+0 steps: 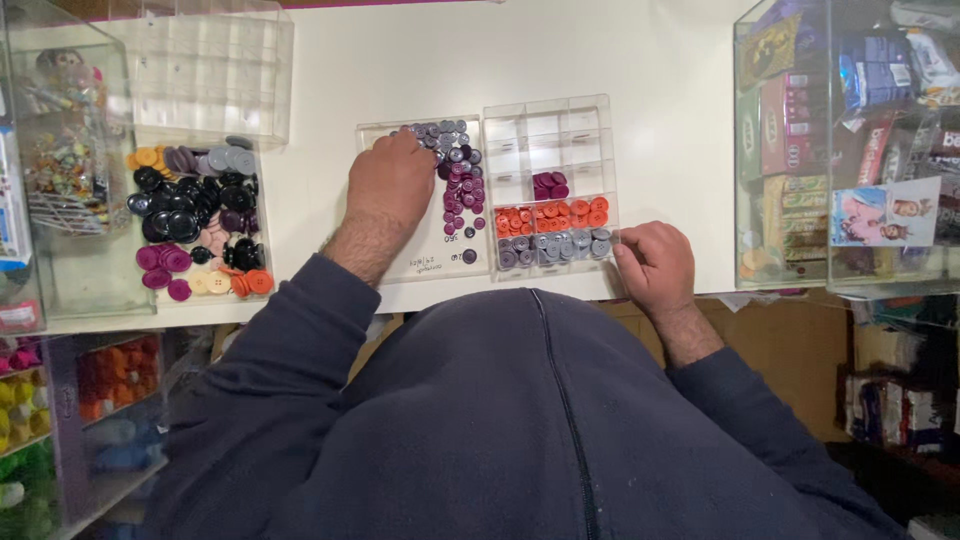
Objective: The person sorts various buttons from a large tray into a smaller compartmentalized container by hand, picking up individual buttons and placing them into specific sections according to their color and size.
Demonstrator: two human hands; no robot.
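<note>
Shelving at far left: clear boxes (60,140) hold small craft bits, with bright yarn-like bundles (25,430) in bins below the table edge.
Mixed buttons: a loose heap (195,215) of black, grey, purple, cream and orange buttons lies on a clear tray at the table's left, well apart from both hands, seemingly a stock not yet sorted.
Left hand: the left hand (392,180) rests knuckles-up on a flat clear lid (430,250), fingers curled down onto the grey and purple buttons (458,175) spread there. Whether the fingertips pinch a button cannot be told, since the hand hides them.
Spread buttons: they lie in a loose strip beside the hand, likely so each colour can be seen and picked singly.
Compartment box: a clear divided box (550,130) stands just right of the lid. Purple buttons (549,185) fill one middle cell, orange ones (552,216) a row below, grey ones (553,246) the nearest row; upper cells are bare.
Right hand: the right hand (655,265) is closed on the box's near right corner, apparently steadying it.
Far right: a clear case (850,140) is packed with coloured packets.
Table: white top (650,80).
</note>
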